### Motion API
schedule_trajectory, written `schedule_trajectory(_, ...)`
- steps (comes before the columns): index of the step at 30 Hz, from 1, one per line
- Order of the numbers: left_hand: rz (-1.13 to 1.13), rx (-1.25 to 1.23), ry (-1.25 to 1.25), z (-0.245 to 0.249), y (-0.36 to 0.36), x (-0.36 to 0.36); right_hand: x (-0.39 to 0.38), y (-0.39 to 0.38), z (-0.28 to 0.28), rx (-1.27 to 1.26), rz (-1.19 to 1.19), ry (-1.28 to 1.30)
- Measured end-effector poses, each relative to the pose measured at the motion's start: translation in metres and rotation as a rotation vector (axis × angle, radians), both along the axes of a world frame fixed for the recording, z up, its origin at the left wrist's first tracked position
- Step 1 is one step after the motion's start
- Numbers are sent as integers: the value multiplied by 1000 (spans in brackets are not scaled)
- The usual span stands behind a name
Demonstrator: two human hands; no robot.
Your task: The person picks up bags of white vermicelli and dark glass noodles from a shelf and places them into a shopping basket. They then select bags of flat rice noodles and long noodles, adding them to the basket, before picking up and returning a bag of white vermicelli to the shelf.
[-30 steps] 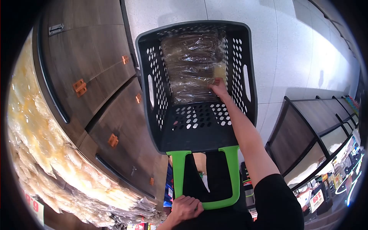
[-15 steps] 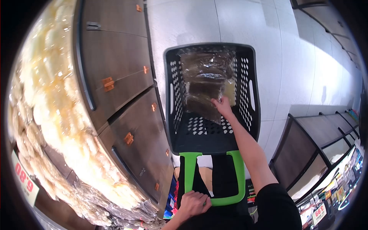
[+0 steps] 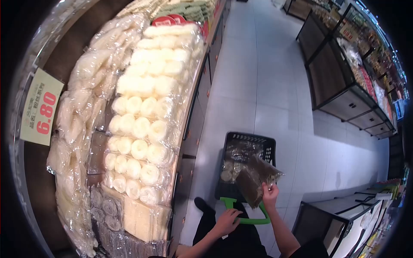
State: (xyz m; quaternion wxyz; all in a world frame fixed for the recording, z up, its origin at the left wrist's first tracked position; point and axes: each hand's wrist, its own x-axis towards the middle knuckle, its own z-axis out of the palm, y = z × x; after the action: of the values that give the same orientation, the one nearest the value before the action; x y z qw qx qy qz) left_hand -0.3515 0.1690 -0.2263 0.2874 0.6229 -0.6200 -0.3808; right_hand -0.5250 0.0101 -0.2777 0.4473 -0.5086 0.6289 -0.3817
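Note:
My right hand (image 3: 269,193) pinches the edge of a clear plastic pack of something flat and brown (image 3: 250,185), its contents too blurred to name. The pack is lifted at a tilt over the near right part of a black shopping basket (image 3: 221,182). My left hand (image 3: 228,221) is closed on the basket's green handle (image 3: 254,221). Inside the basket lie a pack with pale round pieces (image 3: 230,170) and another shiny clear-wrapped pack (image 3: 241,150) at the far end. The held pack hides part of the basket's inside.
To my left a display shelf holds wrapped rows of pale round noodle nests (image 3: 140,148), long clear-wrapped bundles (image 3: 86,107) and a 6.80 price sign (image 3: 43,107). Dark wooden display stands (image 3: 340,94) line the right side. Grey tiled floor (image 3: 275,86) runs between them.
My right hand has raised the brown pack up out of the basket. My view has tilted upward, so the shelf shows more and the basket sits lower. My left hand stays on the handle.

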Motion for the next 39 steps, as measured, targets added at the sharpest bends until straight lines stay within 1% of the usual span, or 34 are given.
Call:
schedule_trajectory(1, 10, -61, -2, 9, 4, 15, 15, 8, 38, -57, -71, -114)
schedule_trajectory(2, 27, 49, 29, 21, 12, 30, 22, 15, 65, -108, -55, -116)
schedule_trajectory(3, 44, 166, 63, 30, 22, 45, 26, 23, 87, -105, -69, -77)
schedule_trajectory(4, 54, 122, 62, 32, 29, 62, 34, 28, 107, -100, -86, -41)
schedule_trajectory(6, 103, 221, 227, 35, 49, 89, 50, 43, 140, -150, -59, -41)
schedule_trajectory(7, 106, 204, 228, 53, 58, 100, 59, 55, 158, -160, -44, -37)
schedule_trajectory(8, 180, 109, 159, 71, 65, 113, 67, 65, 176, -184, 16, -50)
schedule_trajectory(9, 257, 12, 89, 89, 67, 127, 77, 74, 200, -198, 24, -52)
schedule_trajectory(10, 377, -64, 91, 102, 72, 141, 86, 85, 223, -171, 126, -89)
schedule_trajectory(11, 496, -139, 91, 112, 78, 155, 95, 95, 236, -143, 229, -127)
schedule_trajectory(12, 612, -205, 144, 116, 84, 169, 102, 103, 240, -158, 307, -206)
schedule_trajectory(13, 728, -267, 198, 116, 90, 183, 112, 112, 251, -161, 314, -211)
schedule_trajectory(15, 897, -348, 235, 103, 107, 210, 128, 128, 283, -44, 564, -334)
schedule_trajectory(16, 889, -334, 381, 101, 118, 221, 137, 134, 303, -47, 681, -364)
schedule_trajectory(17, 900, -324, 525, 105, 131, 230, 141, 141, 299, -15, 731, -359)
schedule_trajectory(19, 768, -45, 776, 130, 164, 239, 157, 154, 273, 208, 802, -502)
schedule_trajectory(20, 780, 12, 813, 119, 180, 241, 156, 154, 246, 133, 941, -468)
schedule_trajectory(21, 792, 68, 859, 104, 199, 237, 164, 165, 244, 193, 1025, -454)
schedule_trajectory(23, 1015, -94, 874, 113, 224, 210, 187, 183, 241, 241, 994, -467)
schedule_trajectory(24, 1100, -106, 887, 112, 245, 204, 192, 189, 238, 300, 990, -455)
schedule_trajectory(26, 1027, -127, 898, 109, 281, 195, 207, 197, 230, 431, 1065, -474)
schedule_trajectory(27, 1083, -137, 910, 110, 298, 190, 214, 203, 226, 477, 1084, -461)
schedule_trajectory(29, 1128, -179, 816, 117, 324, 178, 228, 213, 216, 568, 1161, -446)
schedule_trajectory(30, 1215, -304, 821, 122, 331, 173, 236, 218, 212, 630, 1192, -455)
schedule_trajectory(31, 1249, -319, 825, 128, 343, 170, 246, 228, 208, 642, 1225, -439)
schedule_trajectory(33, 1442, -146, 826, 135, 371, 165, 267, 251, 200, 675, 1308, -462)
schedule_trajectory(34, 1542, -252, 731, 128, 382, 164, 280, 257, 193, 729, 1392, -440)
schedule_trajectory(35, 1561, -261, 730, 125, 397, 165, 295, 268, 181, 696, 1424, -410)
schedule_trajectory(36, 1561, -368, 629, 129, 413, 175, 313, 282, 172, 658, 1454, -385)
schedule_trajectory(37, 1554, -471, 525, 132, 429, 186, 336, 303, 172, 701, 1475, -381)
schedule_trajectory(38, 1636, -463, 463, 124, 447, 200, 361, 318, 156, 644, 1520, -343)
schedule_trajectory(39, 1715, -457, 397, 116, 465, 218, 387, 338, 156, 601, 1546, -346)
